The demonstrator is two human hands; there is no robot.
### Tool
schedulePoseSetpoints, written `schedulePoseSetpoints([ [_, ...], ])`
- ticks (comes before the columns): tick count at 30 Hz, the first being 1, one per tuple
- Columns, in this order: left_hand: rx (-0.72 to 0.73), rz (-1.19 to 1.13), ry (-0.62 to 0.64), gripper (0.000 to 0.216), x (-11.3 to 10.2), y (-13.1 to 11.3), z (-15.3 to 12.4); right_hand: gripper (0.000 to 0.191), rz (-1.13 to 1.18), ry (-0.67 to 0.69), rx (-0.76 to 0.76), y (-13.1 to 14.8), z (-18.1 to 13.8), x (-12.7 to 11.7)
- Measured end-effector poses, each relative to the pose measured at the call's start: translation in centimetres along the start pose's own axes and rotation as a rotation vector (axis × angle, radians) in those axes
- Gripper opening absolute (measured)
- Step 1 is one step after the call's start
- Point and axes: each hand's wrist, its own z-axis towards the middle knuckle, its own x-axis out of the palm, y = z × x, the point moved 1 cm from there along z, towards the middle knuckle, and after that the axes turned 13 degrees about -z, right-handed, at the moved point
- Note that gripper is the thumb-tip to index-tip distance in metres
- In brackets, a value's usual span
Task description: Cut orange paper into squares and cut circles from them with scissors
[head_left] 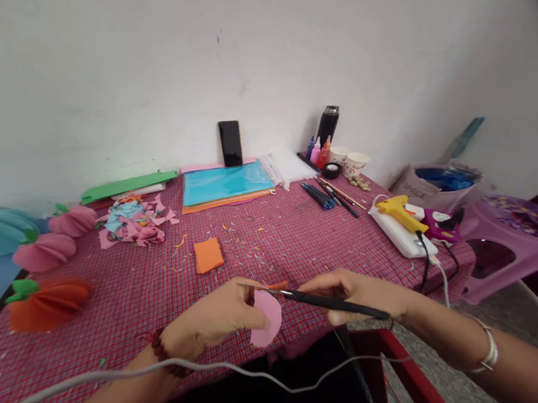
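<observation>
A pink piece of paper [269, 319] with a rounded outer edge is pinched between the thumb and fingers of my left hand [225, 314]. My right hand [350, 290] is closed around black-handled scissors [332, 302], whose metal blades point left and lie at the paper's upper edge. How far apart the blades are does not show clearly. An orange strip of paper [276, 286] is partly visible just behind the scissors. Beyond my left hand, a small orange paper stack [208, 255] rests on the checked tablecloth [275, 241].
Paper pumpkins [49, 303] and pink scraps [138, 224] sit at left. Coloured sheets [226, 182] and a phone [231, 143] stand at the back. At right are pens [319, 195], a yellow glue gun [402, 212] on a white power strip [398, 236], and a stool [499, 254]. A cable [254, 373] crosses in front.
</observation>
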Motion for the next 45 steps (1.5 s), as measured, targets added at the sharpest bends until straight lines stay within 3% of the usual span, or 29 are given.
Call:
schedulePoseSetpoints([
  [31, 0.002, 0.029, 0.009, 0.018, -0.01, -0.15, 0.35, 0.058, -0.005, 0.002, 0.046, -0.27, -0.14, -0.11],
  [38, -0.019, 0.08, -0.022, 0.011, -0.3, 0.0, 0.33, 0.057, 0.009, 0.013, 0.018, -0.41, 0.14, -0.09],
  [45, -0.034, 0.19, -0.003, 0.017, -0.34, -0.19, 0.34, 0.059, -0.074, -0.003, 0.018, -0.62, 0.16, -0.15],
])
